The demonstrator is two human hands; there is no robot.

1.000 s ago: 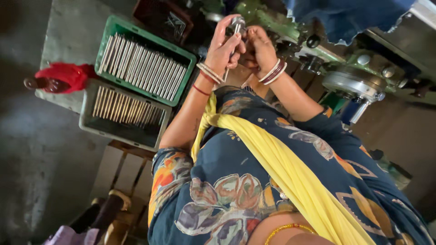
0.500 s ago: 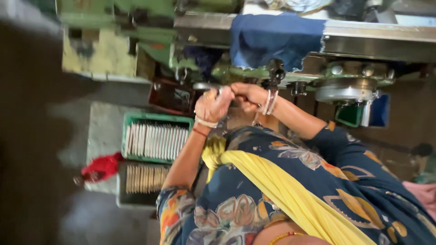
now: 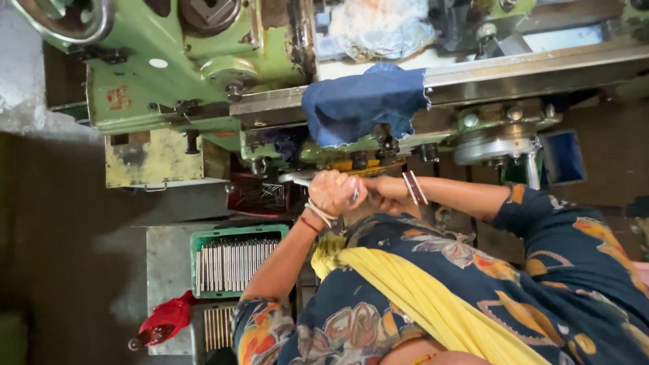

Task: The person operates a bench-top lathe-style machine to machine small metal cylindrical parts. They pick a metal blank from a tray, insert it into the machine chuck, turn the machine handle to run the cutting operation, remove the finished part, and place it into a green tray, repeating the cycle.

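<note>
My left hand [image 3: 333, 193] is closed around a thin shiny metal rod [image 3: 298, 180] whose end sticks out to the left. My right hand [image 3: 382, 194] presses against the left one, fingers curled on the same rod, and is partly hidden by it. Both wrists carry bangles. The hands are held together just below the green machine [image 3: 169, 67], under a blue cloth [image 3: 365, 101] draped over its edge. My blue flowered sleeves and yellow scarf [image 3: 419, 297] fill the lower right.
A green crate [image 3: 238, 233] packed with several metal rods stands lower left, with a grey crate [image 3: 203, 331] of rods below it. A red cloth [image 3: 169, 318] lies beside them. A dark mesh basket [image 3: 257, 196] and a blue bin [image 3: 564, 157] sit under the machine.
The view has swung from the crates up to the machine. My joined hands, still on the rod, now sit close beneath the machine's edge and the blue cloth.
</note>
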